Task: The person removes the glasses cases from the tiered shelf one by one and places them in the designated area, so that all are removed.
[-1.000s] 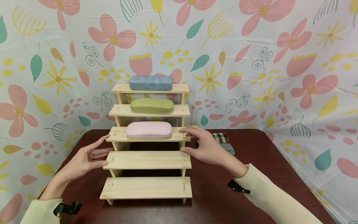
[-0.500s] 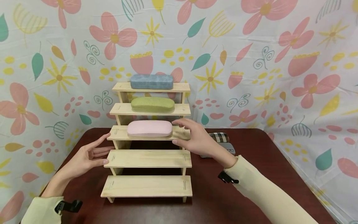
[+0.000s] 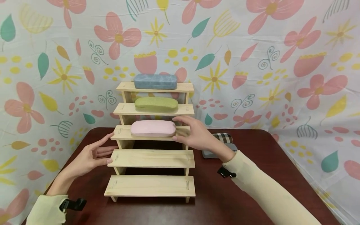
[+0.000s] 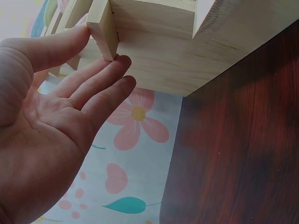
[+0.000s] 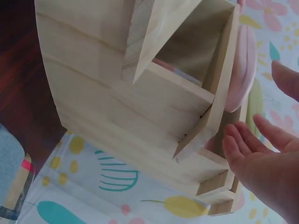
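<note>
While the left hand (image 3: 87,159) touches the left side of a five-tier wooden step rack (image 3: 152,158) in the head view, the right hand (image 3: 198,134) hovers by the right end of the pink glasses case (image 3: 153,128), which lies lengthwise on the third tier from the top; the left index finger stretches to the end of that tier, the left thumb to the end of the tier below, the other fingers loosely bent and gripping nothing; the right thumb and index finger stand apart, close to the case, though whether they touch it I cannot tell from here; above, the green glasses case (image 3: 156,104) lies on the second tier and the marbled blue glasses case (image 3: 155,81) on the top one; on the dark red-brown table (image 3: 219,200), behind the right forearm, sit a black-and-white checked case (image 3: 224,137) and a gray-blue case (image 3: 211,154), partly hidden; a floral cloth (image 3: 213,62) hangs behind; both arms wear cream sleeves (image 3: 267,184). In the left wrist view, the left thumb meets the end of a tier, while the fingers extend, unclenched, towards the rack's side panel (image 4: 159,65). In the right wrist view, the right fingers are gently curved and well parted from the thumb, with nothing between them; the pink case rests on its tier just beside them, the green one behind it.
</note>
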`<state>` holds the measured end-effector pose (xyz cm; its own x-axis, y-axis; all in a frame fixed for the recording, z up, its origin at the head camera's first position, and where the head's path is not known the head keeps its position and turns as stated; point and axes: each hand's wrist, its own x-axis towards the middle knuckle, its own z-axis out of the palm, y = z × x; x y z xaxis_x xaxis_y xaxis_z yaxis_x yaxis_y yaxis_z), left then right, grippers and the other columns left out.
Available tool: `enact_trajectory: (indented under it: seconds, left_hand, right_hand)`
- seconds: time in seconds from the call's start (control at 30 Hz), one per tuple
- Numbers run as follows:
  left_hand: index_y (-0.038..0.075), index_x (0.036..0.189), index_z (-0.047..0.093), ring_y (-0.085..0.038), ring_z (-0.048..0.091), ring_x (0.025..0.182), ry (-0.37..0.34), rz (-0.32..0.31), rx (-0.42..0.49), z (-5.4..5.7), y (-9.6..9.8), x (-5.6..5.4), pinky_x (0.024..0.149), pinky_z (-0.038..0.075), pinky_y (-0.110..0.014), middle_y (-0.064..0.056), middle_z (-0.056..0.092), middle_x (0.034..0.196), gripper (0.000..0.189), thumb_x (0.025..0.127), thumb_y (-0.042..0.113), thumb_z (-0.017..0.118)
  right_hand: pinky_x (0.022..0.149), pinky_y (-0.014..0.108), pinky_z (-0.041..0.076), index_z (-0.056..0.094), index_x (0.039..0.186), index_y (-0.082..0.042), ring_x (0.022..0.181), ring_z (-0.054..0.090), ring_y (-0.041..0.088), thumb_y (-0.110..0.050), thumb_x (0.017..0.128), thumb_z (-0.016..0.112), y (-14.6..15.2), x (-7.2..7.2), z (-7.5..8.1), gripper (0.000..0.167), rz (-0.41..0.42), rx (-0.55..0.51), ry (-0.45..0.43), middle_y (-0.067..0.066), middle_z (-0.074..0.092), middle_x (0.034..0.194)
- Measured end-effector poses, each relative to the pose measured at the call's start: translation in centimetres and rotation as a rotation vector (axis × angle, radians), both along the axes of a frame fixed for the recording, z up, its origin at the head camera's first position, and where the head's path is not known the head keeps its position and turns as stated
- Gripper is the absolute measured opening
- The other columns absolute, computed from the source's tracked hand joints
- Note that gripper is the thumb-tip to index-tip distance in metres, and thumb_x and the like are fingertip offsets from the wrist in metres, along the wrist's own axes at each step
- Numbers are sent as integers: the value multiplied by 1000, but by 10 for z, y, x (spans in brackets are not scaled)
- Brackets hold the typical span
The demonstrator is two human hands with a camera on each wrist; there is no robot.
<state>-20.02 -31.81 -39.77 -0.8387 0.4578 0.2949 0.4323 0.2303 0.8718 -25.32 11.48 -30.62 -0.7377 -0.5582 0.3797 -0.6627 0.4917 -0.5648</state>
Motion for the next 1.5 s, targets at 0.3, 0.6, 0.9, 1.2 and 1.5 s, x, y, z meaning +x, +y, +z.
enact_trajectory:
  seconds: [0.3,0.6,0.9,1.2,1.5]
  left_hand:
    - [8,170,20,-11,62,129,16,-20,17,-1,1,0,83,63,-38,-26,52,151,94,94,-13,71]
    - [8,169,20,-11,62,128,8,-33,38,0,2,2,83,63,-38,-8,56,151,94,94,-13,71]
    - [10,170,20,-10,62,129,-9,-12,20,-1,1,-1,83,63,-39,-21,51,154,95,94,-12,72]
    - [9,170,19,-9,62,128,-13,-3,6,-2,1,0,84,63,-39,-43,43,148,95,94,-12,73]
    - [7,170,19,-10,62,127,-3,-8,8,-1,1,0,83,63,-39,-46,44,145,94,94,-13,72]
  right_hand:
    - [110,44,48,59,149,-7,135,57,25,-26,91,87,-6,-19,-6,67,34,35,-26,6,59,149]
    - [111,41,47,60,148,-7,135,58,25,-23,90,88,-12,-27,-10,66,62,-5,-101,10,59,148]
    - [102,46,53,64,144,-3,122,64,24,-20,88,89,-16,-33,-14,64,83,-39,-101,10,65,139]
    - [89,41,56,67,140,-5,109,67,20,-19,88,90,-16,-33,-16,59,74,-61,-125,8,69,131]
    - [90,44,57,63,144,0,107,68,25,-10,87,90,-13,-29,-17,64,83,-136,-234,13,68,131]
